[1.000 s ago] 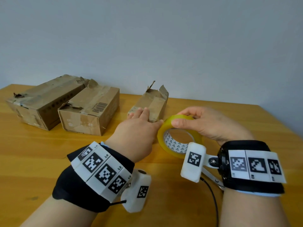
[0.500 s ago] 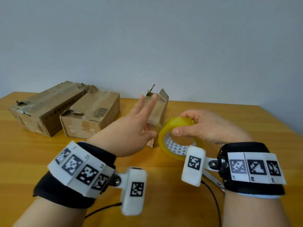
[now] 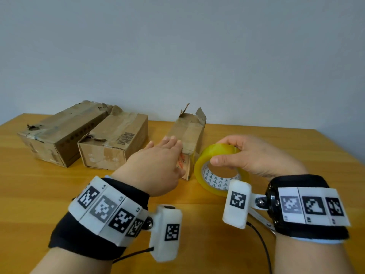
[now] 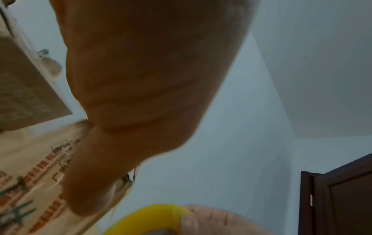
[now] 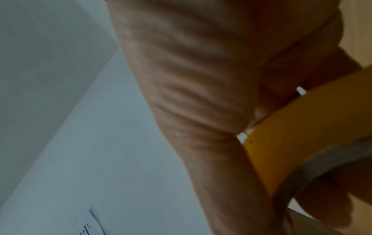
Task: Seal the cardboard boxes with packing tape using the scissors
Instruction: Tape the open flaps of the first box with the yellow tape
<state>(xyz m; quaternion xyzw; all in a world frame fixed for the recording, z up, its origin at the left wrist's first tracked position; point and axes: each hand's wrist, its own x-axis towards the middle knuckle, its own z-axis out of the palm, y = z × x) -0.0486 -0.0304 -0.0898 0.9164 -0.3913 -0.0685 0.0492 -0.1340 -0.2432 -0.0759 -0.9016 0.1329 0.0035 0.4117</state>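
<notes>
Cardboard boxes [image 3: 110, 143] three, tape roll [image 3: 209, 165] one, right fingers [image 3: 217, 160] clamping it, left fingers [image 3: 169, 142] straight

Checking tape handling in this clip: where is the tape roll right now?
In the head view, the yellow tape roll stands on edge right of centre, gripped by the right hand, beside the small open box.

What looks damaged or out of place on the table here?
All three cardboard boxes are battered. The long box at far left has a torn top edge, the barcode box has ragged flaps, and the small box under the left hand has ripped end flaps standing up. Nothing is spilled.
</notes>
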